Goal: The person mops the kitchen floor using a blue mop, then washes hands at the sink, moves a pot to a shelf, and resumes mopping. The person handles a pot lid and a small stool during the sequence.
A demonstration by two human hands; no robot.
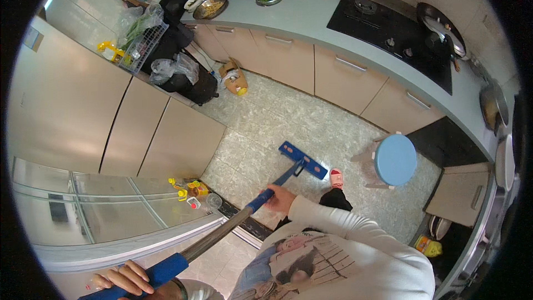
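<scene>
A flat mop with a blue rectangular head [310,166] rests on the grey tiled floor [266,108]. Its pole [218,233], metal with blue grips, slants from the head toward the lower left. My right hand [281,201] is wrapped around the lower blue grip [260,201]. Around the upper blue grip [168,268] closes my left hand [131,279], partly cut off by the picture's bottom edge. One foot in a pink slipper [336,178] stands just right of the mop head.
A blue-topped stool [395,159] stands at the right. Ahead run cabinets [287,58] beneath a counter with a gas hob [387,37]. A cardboard box [233,77] and a black bin [200,87] sit at the far left. Bottles [193,191] stand beside the glass door [112,204].
</scene>
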